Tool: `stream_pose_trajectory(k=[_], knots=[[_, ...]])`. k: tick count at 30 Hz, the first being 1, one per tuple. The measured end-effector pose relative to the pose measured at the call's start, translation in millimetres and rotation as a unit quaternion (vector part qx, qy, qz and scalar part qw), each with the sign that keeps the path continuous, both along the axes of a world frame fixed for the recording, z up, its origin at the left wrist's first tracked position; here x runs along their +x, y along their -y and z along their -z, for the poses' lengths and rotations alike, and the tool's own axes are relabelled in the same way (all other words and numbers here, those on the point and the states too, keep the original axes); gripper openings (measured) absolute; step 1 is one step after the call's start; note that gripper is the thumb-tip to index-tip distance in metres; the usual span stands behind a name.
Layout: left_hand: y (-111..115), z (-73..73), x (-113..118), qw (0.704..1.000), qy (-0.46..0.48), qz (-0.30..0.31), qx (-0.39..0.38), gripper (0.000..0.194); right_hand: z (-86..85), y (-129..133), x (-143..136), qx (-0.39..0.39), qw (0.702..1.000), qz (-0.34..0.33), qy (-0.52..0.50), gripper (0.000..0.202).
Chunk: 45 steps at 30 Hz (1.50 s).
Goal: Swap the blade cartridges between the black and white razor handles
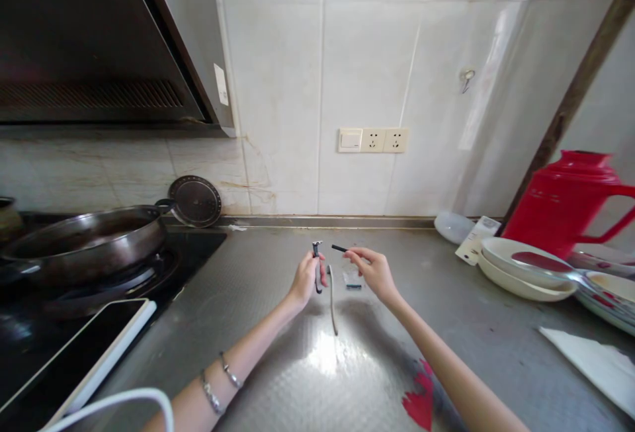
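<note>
My left hand is closed around a slim black-and-grey tool with a silvery head, held upright over the counter. Its exact kind is too small to make out. In my right hand, thumb and fingers pinch a short thin black stick, which points left toward the tool's head with a gap between them. Between and below the hands, a thin pale grey cord or rod lies on the metal counter. Beside my right hand lies a small clear packet with a dark strip in it.
A large pan sits on the stove at left, with a white-edged phone or tablet and white cable nearer me. At right stand a red thermos jug, stacked bowls and white paper. Wall sockets are behind.
</note>
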State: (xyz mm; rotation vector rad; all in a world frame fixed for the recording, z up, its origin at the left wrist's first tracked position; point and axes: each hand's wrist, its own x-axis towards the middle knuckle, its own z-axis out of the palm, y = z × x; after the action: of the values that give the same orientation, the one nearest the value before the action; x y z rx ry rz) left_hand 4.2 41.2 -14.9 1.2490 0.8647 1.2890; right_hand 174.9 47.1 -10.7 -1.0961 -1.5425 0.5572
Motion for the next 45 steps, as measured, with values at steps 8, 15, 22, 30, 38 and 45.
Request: stream_pose_trajectory(k=[8,15,22,30,38,45], knots=[[9.3,6.1,-4.6,0.993,-0.079,0.021,0.080,0.027,-1.2,-2.7,0.3,-0.024,0.998,-0.029,-0.043,0.038],[20.5,12.4,5.2,0.995,-0.078,0.002,0.068,0.024,-7.4,2.2,-0.3,-0.037,0.997,-0.058,-0.022,0.035],[24.2,15.4,12.3,0.997,-0.059,-0.003,0.056,0.029,-11.7,6.6,-2.7,-0.046,0.996,-0.080,-0.017,0.034],[27.8,11.6,12.8,0.996,-0.080,0.006,0.046,0.030,-9.3,4.8,-3.1,-0.059,0.993,-0.099,-0.020,0.029],[28.7,11.0,13.7,0.995,-0.087,0.023,0.037,0.031,-11.9,5.9,-2.0,-0.058,0.991,-0.117,-0.024,0.027],[28.1,12.4,13.4,0.996,-0.082,0.019,0.042,0.031,-13.4,6.8,-1.7,-0.053,0.991,-0.119,-0.024,0.028]])
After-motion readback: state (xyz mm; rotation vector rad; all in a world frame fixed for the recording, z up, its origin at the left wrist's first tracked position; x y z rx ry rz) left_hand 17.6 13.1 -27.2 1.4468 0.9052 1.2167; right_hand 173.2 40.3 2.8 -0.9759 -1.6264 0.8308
